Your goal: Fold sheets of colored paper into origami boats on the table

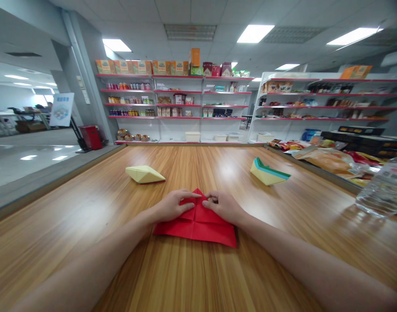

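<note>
A sheet of red paper (198, 232) lies in front of me on the wooden table, folded to a point at its far end, with a centre crease and a wide strip along the near edge. My left hand (175, 206) rests on its left flap, index finger stretched towards the tip and thumb apart on the paper. On the right side, my right hand (224, 206) has its fingers curled and pinches the paper near the sloping edge. The hands partly cover both flaps.
A pale yellow folded paper boat (144, 174) lies beyond my left hand. Farther right stands a yellow, blue and green paper boat (269, 172). A clear plastic bottle (385, 188) and snack packets (328, 160) are at the right. Stocked shelves (177, 104) stand behind the table (104, 242).
</note>
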A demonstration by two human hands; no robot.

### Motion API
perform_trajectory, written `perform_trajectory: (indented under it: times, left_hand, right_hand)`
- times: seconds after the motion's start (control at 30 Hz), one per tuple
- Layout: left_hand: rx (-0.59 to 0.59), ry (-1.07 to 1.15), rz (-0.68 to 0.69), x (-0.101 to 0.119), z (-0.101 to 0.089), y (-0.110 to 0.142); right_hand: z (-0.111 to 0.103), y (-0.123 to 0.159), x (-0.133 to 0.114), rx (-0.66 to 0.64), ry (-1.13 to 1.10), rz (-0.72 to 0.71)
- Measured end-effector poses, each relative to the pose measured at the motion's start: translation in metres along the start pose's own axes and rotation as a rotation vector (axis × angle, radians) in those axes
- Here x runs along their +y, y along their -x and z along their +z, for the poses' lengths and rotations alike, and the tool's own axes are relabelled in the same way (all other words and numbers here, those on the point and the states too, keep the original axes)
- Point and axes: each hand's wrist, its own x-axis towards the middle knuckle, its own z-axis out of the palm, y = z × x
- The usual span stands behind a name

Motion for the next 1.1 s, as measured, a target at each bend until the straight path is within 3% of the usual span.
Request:
perform_trajectory:
  times: [0.1,0.2,0.4,0.5,0.63,0.8,0.97,1.1]
  left_hand:
    - [-0.008,0.17,-0.141,-0.003,-0.002,-0.001]
    - [0.029,0.286,-0.194,-0.005,-0.002,-0.001]
    - [0.151,0.094,-0.166,-0.008,0.004,0.0]
    - [0.134,0.253,-0.23,-0.004,0.003,0.001]
    - [0.156,0.533,-0.267,0.006,-0.005,0.0]
    - [0.278,0.521,-0.237,0.003,-0.012,-0.004]
    - [0.287,0.26,-0.191,-0.001,-0.012,-0.006]
    - [0.155,0.382,-0.377,-0.001,-0.012,-0.003]
  right_hand:
    - [-0.002,-0.002,0.003,0.024,-0.098,0.014]
    - [-0.002,-0.002,0.006,-0.008,-0.197,0.007]
    - [0.005,0.0,0.008,-0.004,-0.019,-0.153]
    - [0.004,0.001,0.005,0.028,-0.001,-0.176]
    - [-0.002,0.003,0.0,0.012,-0.269,-0.125]
    - [-0.006,0.004,-0.003,-0.027,-0.587,-0.05]
    - [-0.004,-0.001,-0.001,0.058,-0.313,-0.035]
    - [-0.004,-0.006,0.005,0.055,-0.156,0.067]
